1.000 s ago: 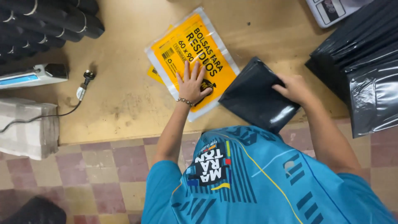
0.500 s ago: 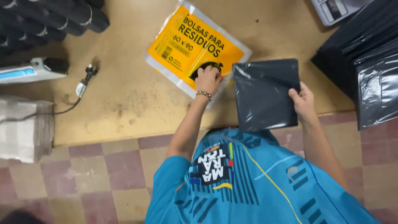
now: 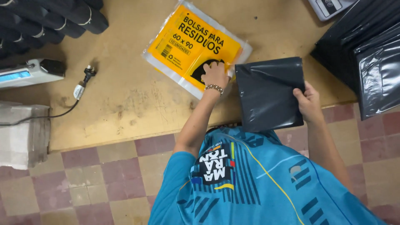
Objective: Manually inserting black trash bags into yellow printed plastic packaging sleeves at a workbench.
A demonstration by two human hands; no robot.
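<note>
Rolls of black bags (image 3: pixel 50 16) lie stacked at the tabletop's (image 3: pixel 125 100) far left corner, with a white device (image 3: pixel 29 73) and a loose plug (image 3: pixel 83 81) just beside them. Further right, the left hand (image 3: pixel 215 75) rests flat, fingers together, on a yellow-labelled clear packet (image 3: pixel 193 46), touching the folded black bag (image 3: pixel 270 93) beside it; the right hand (image 3: pixel 309 102) has its fingers clamped on that bag's right edge, which overhangs the tabletop's near edge. Stacked black bags (image 3: pixel 366 54) fill the far right

scuffed wooden table (image 3: pixel 125 104), checkered pink and beige tile floor (image 3: pixel 104 183)
</note>
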